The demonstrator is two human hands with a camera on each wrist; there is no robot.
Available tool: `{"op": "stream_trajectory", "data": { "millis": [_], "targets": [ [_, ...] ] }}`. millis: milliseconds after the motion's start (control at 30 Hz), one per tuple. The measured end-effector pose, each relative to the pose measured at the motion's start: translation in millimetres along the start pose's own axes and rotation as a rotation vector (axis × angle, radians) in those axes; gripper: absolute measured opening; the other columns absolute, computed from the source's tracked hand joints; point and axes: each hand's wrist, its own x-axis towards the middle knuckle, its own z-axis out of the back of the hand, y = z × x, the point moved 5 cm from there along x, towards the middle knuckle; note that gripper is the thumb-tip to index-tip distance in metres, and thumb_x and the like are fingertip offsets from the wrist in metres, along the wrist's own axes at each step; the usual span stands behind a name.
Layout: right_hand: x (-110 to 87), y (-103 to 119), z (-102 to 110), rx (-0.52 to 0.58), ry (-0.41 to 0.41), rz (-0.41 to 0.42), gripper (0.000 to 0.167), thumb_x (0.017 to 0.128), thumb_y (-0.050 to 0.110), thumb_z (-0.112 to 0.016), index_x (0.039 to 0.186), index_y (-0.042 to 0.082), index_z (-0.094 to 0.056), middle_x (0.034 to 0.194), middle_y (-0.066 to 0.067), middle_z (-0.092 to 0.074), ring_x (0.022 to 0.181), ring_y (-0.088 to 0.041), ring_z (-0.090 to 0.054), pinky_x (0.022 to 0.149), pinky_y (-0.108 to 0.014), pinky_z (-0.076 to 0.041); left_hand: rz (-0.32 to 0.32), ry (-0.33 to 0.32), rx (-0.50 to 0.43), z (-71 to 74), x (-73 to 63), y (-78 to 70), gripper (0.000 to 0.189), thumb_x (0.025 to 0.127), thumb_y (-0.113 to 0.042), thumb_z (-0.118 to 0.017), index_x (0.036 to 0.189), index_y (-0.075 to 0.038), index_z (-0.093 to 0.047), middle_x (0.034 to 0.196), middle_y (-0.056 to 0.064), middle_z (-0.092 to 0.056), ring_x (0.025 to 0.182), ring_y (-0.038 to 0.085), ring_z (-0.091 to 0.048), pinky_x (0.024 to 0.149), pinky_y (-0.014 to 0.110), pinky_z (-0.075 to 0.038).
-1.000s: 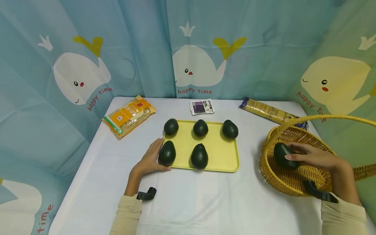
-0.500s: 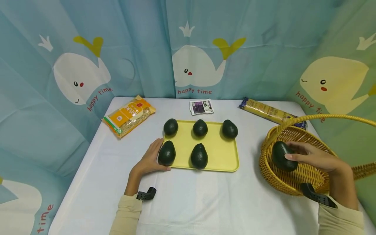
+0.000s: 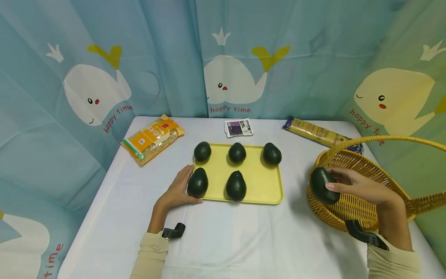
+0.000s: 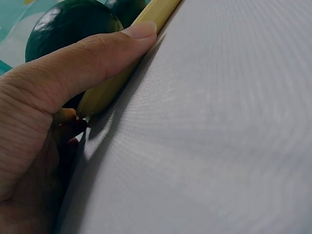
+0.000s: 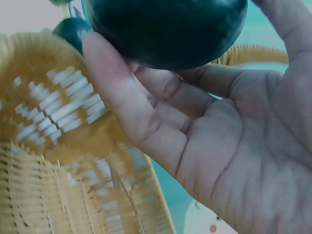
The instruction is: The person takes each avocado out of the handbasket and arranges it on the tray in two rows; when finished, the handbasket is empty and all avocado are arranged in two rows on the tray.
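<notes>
Dark green avocados stand on a yellow tray (image 3: 261, 182): three along the back, with the back-left one (image 3: 202, 151) at the corner, and two in front. My left hand (image 3: 179, 188) holds the tray's front-left corner, its thumb along the front edge and its fingers at the left side, beside the front-left avocado (image 3: 198, 182). In the left wrist view the thumb (image 4: 97, 61) lies against the tray wall (image 4: 105, 95). My right hand (image 3: 362, 186) grips another avocado (image 3: 324, 186) over the left rim of a wicker basket (image 3: 366, 209). In the right wrist view, fingers curve under this avocado (image 5: 165, 29).
The basket's tall handle (image 3: 390, 138) arches over its back. Behind the tray lie a small white-and-purple packet (image 3: 238, 127) and a long yellow packet (image 3: 318, 131). An orange bag (image 3: 153, 138) lies back left. Whale-print curtains (image 3: 174, 58) enclose the white table (image 3: 216, 240).
My right hand has lifted the avocado from inside the basket and carried it left to the basket's left rim. My left hand and the tray have stayed in place.
</notes>
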Motion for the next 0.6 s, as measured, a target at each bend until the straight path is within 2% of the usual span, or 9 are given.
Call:
{"op": "stream_trajectory", "data": {
  "millis": [100, 200, 333, 433, 500, 600],
  "targets": [
    [4.8, 8, -8, -0.019, 0.005, -0.023, 0.053, 0.099, 0.011, -0.051, 0.141, -0.015, -0.031, 0.122, -0.019, -0.059, 0.099, 0.001, -0.06, 0.077, -0.02, -0.051, -0.003, 0.0, 0.0, -0.2, -0.4, 0.2, 0.128, 0.059, -0.044, -0.091, 0.157, -0.009, -0.016, 0.163, 0.017, -0.014, 0.151, 0.036, -0.011, 0.118, 0.06, -0.018],
    [11.4, 18, -16, -0.016, 0.011, -0.032, 0.051, 0.099, 0.014, -0.052, 0.14, -0.011, -0.036, 0.127, -0.029, -0.054, 0.101, -0.005, -0.062, 0.079, -0.021, -0.052, 0.0, 0.001, 0.0, -0.2, -0.9, 0.2, 0.128, 0.059, -0.044, -0.091, 0.157, -0.008, -0.016, 0.163, 0.018, -0.014, 0.151, 0.036, -0.011, 0.118, 0.06, -0.018],
    [21.1, 27, -27, -0.024, 0.012, -0.059, 0.05, 0.098, 0.019, -0.055, 0.137, -0.009, -0.041, 0.13, -0.029, -0.054, 0.111, -0.023, -0.061, 0.082, -0.024, -0.052, 0.007, 0.0, 0.005, -0.3, -0.7, 1.1, 0.129, 0.059, -0.044, -0.091, 0.157, -0.01, -0.015, 0.164, 0.016, -0.013, 0.152, 0.034, -0.01, 0.119, 0.059, -0.017],
    [29.4, 30, -37, -0.032, 0.018, -0.083, 0.054, 0.098, 0.025, -0.056, 0.138, -0.008, -0.041, 0.134, -0.029, -0.051, 0.12, -0.036, -0.055, 0.089, -0.032, -0.052, 0.006, -0.002, 0.007, -0.7, 0.2, 2.1, 0.129, 0.059, -0.044, -0.091, 0.157, -0.011, -0.015, 0.164, 0.015, -0.013, 0.152, 0.033, -0.009, 0.119, 0.058, -0.016],
    [36.6, 32, -46, -0.008, 0.023, -0.095, 0.053, 0.098, 0.028, -0.057, 0.136, -0.007, -0.043, 0.134, -0.028, -0.051, 0.121, -0.037, -0.054, 0.089, -0.035, -0.052, 0.003, -0.004, 0.004, -0.9, 0.7, 2.7, 0.128, 0.059, -0.044, -0.091, 0.157, -0.011, -0.015, 0.164, 0.015, -0.013, 0.152, 0.033, -0.009, 0.119, 0.058, -0.016],
    [48.7, 31, -57, 0.066, 0.031, -0.117, 0.052, 0.097, 0.028, -0.058, 0.134, -0.006, -0.045, 0.131, -0.026, -0.053, 0.111, -0.03, -0.061, 0.084, -0.035, -0.054, 0.001, -0.006, 0.003, -1.1, 1.1, 3.0, 0.129, 0.059, -0.044, -0.091, 0.157, -0.011, -0.015, 0.164, 0.015, -0.013, 0.152, 0.032, -0.008, 0.119, 0.058, -0.015]
  ]
}}
